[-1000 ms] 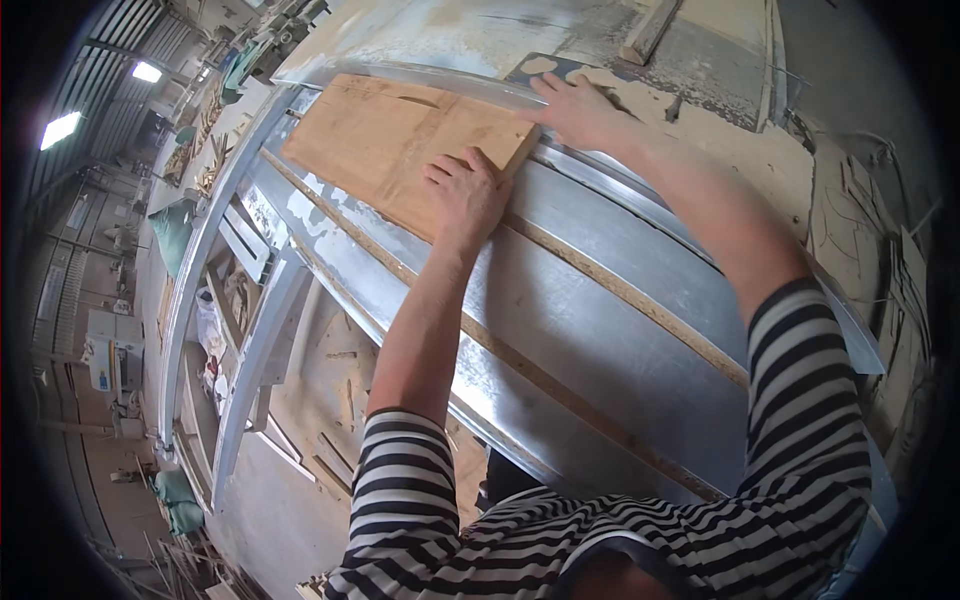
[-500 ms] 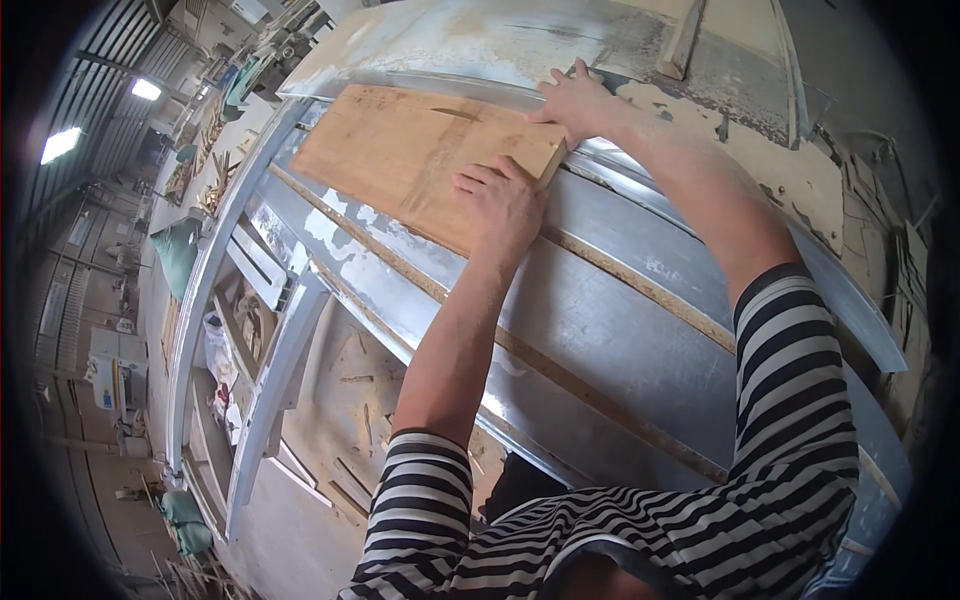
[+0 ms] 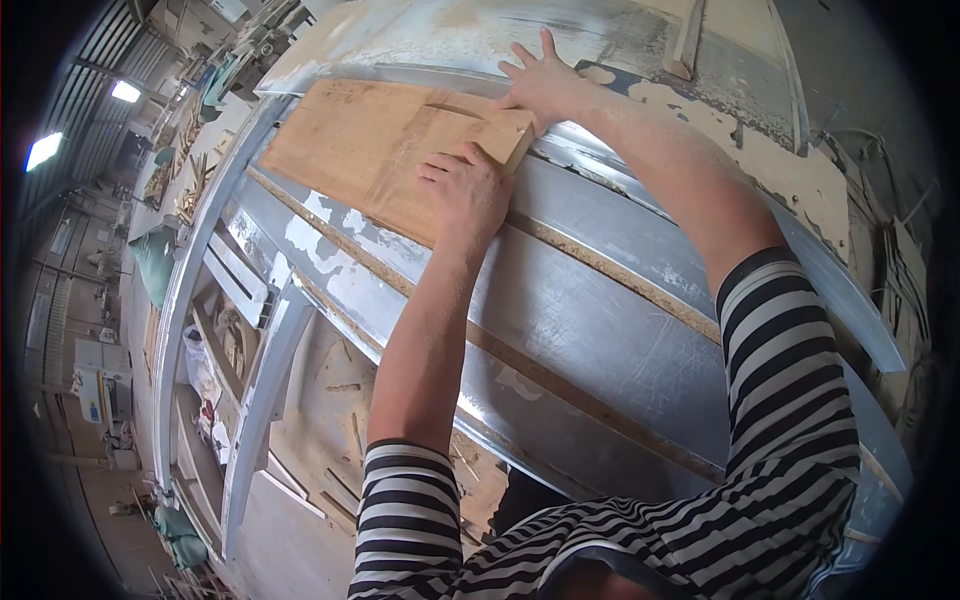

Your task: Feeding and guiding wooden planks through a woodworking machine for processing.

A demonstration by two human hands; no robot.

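Observation:
A broad, light-brown wooden board [image 3: 350, 150] lies across the ribbed metal table [image 3: 600, 290]. A dark slit runs along its top near the far right corner, and its thick right end faces me. My left hand [image 3: 468, 195] grips the near right part of the board, fingers bent together on its top face. Where its thumb sits is hidden. At the far right corner is my right hand [image 3: 548, 88], fingers spread wide over the bench beyond. The base of that hand and its thumb touch the corner of the board.
Brownish strips [image 3: 600, 400] run lengthwise between the metal panels. Beyond lies a worn bench top [image 3: 450, 45] with a wood block [image 3: 686, 45] on it. Left of the table, metal frame legs [image 3: 265, 400] stand over offcuts on the floor. Machines [image 3: 103, 380] stand farther left.
The view has shifted, so table, board and hands appear farther left. My right hand's fingers have spread wider at the board's corner. My left hand has kept its place on the board.

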